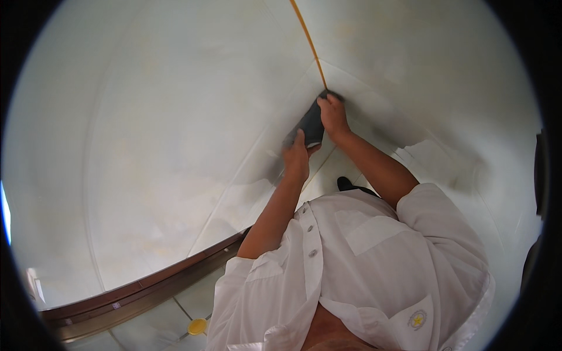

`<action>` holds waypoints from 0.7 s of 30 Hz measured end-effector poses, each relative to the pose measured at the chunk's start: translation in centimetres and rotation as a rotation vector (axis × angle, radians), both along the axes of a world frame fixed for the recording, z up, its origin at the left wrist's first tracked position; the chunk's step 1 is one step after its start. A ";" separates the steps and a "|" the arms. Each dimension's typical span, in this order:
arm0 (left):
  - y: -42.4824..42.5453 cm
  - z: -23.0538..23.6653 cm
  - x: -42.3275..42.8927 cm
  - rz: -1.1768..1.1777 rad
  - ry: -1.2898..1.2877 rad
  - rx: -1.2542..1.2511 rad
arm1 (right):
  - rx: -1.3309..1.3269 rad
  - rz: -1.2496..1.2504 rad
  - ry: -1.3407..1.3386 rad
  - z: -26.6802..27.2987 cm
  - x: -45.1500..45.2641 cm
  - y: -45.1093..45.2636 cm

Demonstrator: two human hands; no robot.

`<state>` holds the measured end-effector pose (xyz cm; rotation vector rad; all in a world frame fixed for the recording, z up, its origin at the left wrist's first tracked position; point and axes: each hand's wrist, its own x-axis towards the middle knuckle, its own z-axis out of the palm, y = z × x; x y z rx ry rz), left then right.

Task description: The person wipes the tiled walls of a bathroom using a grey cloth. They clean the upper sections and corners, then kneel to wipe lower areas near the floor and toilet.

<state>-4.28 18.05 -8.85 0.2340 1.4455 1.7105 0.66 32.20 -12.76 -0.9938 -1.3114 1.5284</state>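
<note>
Both hands hold a dark grey, flat-looking item (311,124) low in a corner between pale, glossy wall panels; its exact kind cannot be told. My left hand (297,159) grips its lower end, thumb up along it, beside a small white patch. At its upper end my right hand (333,115) closes on the edge, slightly blurred. A thin orange-yellow strip or line (308,37) runs down the corner and ends, as seen, at that upper end. The fingers behind the item are partly hidden.
Pale walls (175,131) rise on both sides. A reddish-brown track or sill (145,283) crosses the lower left, over floor tiles with a yellow round inlay (197,326). A dark shoe (345,183) shows below my arms. Dark objects stand at the right rim.
</note>
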 end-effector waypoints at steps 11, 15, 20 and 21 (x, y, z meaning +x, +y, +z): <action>2.6 10.3 1.0 0.147 0.207 0.254 | 0.409 0.047 0.183 13.4 0.4 1.6; 3.8 7.3 1.0 0.120 0.128 0.026 | 0.174 0.085 0.143 9.6 0.3 2.0; 3.6 8.2 1.0 0.110 0.152 0.135 | 0.162 0.065 0.218 10.3 0.4 2.4; 3.3 9.0 0.9 0.085 0.161 0.159 | 0.241 0.052 0.206 11.2 0.3 2.3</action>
